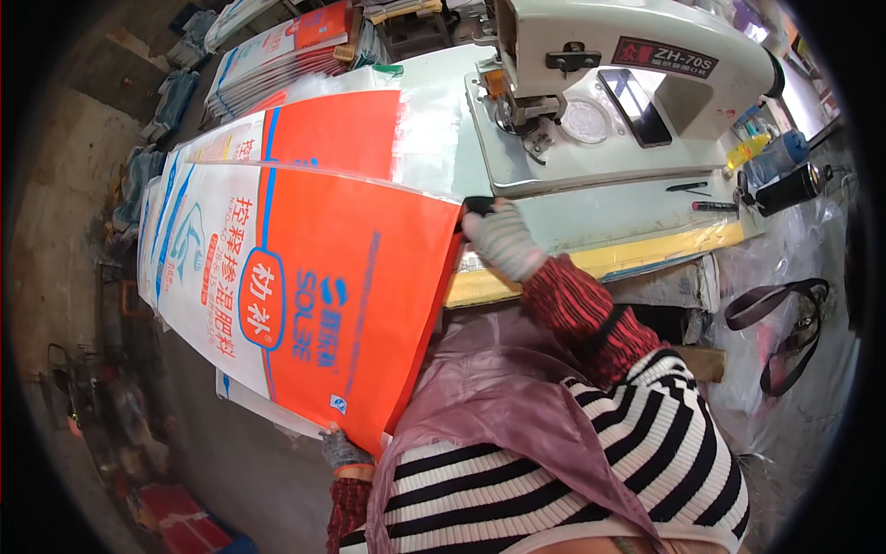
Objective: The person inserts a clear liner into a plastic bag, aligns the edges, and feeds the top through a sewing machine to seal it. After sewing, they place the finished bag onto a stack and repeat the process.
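A large orange-and-white printed sack lies slanted across my front and the table's left side, its orange end towards me. My right hand, in a grey striped glove with dark fingertips, is closed on the sack's upper right corner. At the near lower corner, my left hand in a grey glove grips the edge, its fingers partly hidden by the sack. Another orange-and-white sack lies under and beyond it. Just past my right hand stands a pale industrial sewing machine, its needle area apart from the sack.
A phone and a round clear dish rest on the machine bed. Pens, a black flask and a yellow bottle stand or lie at right. Behind is a stack of folded sacks. A dark strap hangs at right.
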The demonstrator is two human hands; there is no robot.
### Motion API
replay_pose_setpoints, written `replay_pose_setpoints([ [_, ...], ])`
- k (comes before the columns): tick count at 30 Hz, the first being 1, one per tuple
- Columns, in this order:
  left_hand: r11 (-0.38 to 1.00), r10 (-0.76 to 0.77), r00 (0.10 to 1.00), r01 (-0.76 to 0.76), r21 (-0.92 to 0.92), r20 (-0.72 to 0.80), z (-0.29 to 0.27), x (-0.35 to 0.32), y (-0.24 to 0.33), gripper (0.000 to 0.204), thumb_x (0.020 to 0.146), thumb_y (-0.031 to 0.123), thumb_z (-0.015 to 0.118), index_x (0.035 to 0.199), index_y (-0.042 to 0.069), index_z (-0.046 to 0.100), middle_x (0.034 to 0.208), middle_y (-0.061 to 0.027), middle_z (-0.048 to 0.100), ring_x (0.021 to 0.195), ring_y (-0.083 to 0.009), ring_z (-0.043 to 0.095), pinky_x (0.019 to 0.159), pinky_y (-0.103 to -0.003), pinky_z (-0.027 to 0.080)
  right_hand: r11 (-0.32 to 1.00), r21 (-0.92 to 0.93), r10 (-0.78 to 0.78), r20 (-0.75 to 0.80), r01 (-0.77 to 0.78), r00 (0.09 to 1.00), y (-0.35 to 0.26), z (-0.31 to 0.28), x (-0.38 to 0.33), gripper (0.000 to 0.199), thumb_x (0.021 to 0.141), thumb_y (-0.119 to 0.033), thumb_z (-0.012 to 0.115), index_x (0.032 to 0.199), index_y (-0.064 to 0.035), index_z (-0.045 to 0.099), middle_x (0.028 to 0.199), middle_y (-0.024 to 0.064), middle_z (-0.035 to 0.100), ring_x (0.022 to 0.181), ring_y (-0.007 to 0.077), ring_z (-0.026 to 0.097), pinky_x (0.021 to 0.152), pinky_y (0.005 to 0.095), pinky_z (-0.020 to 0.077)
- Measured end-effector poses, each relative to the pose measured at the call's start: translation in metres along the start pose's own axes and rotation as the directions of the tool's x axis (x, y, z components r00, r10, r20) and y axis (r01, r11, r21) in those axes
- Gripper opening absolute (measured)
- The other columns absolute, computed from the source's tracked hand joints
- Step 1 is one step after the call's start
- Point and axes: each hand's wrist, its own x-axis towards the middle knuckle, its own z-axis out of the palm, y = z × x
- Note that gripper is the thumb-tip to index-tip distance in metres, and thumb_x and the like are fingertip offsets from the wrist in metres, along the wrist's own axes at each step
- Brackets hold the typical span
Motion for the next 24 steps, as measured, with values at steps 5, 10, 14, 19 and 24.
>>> replay_pose_setpoints([
  [5,0.957,-0.124,0.988,0.144,-0.251,0.094,0.023,-0.025,0.03,0.057,0.086,0.042,0.055,0.126,0.005,0.04,0.123,-0.0146,0.048,0.108,-0.0281,0.051,0.089,-0.044,0.044,0.873,0.472,0.109,-0.43,0.12,0.896,-0.047,-0.04,-0.003,0.019,0.081,-0.011,0.052,0.096,-0.0047,0.061,0.086,0.007,0.063,0.074,0.0125,0.056,0.071,0.025,0.0438],
  [10,0.856,-0.09,0.938,0.244,-0.455,0.334,0.029,-0.052,0.036,0.056,0.086,0.045,0.054,0.124,0.005,0.042,0.123,-0.0116,0.05,0.108,-0.026,0.051,0.085,-0.043,0.048,0.986,0.064,0.146,0.142,-0.156,0.979,-0.055,-0.017,0.046,0.035,0.076,-0.031,0.061,0.096,-0.0032,0.063,0.091,0.0162,0.063,0.084,0.0236,0.062,0.076,0.0326,0.0469],
  [14,0.914,-0.176,0.905,0.296,-0.276,0.388,0.018,-0.043,0.01,0.053,0.087,0.047,0.051,0.12,0.005,0.047,0.114,-0.0105,0.055,0.101,-0.0249,0.055,0.083,-0.041,0.049,0.976,-0.2,0.138,0.245,-0.09,0.96,-0.02,0.007,0.05,0.031,0.075,-0.031,0.058,0.089,-0.0043,0.066,0.087,0.0219,0.062,0.088,0.0286,0.061,0.079,0.0387,0.0463],
  [19,0.989,0.042,0.993,-0.025,-0.144,0.112,0.033,-0.058,0.019,0.046,0.09,0.041,0.048,0.114,0.001,0.051,0.109,-0.0135,0.059,0.097,-0.0258,0.057,0.08,-0.039,0.047,0.853,-0.522,0.164,0.262,-0.004,0.951,-0.042,0.009,0.026,0.047,0.073,-0.039,0.062,0.102,-0.0031,0.061,0.108,0.0179,0.06,0.099,0.0319,0.058,0.082,0.0399,0.0468],
  [24,0.988,0.132,0.983,-0.141,-0.061,-0.131,-0.006,0.003,-0.058,0.045,0.092,0.036,0.045,0.116,-0.002,0.048,0.11,-0.0165,0.056,0.099,-0.0279,0.055,0.081,-0.038,0.046,0.859,-0.498,0.293,0.289,-0.118,0.911,-0.051,0.009,-0.015,0.062,0.075,-0.05,0.06,0.11,0.0006,0.055,0.105,0.0225,0.059,0.097,0.0324,0.058,0.083,0.04,0.0457],
])
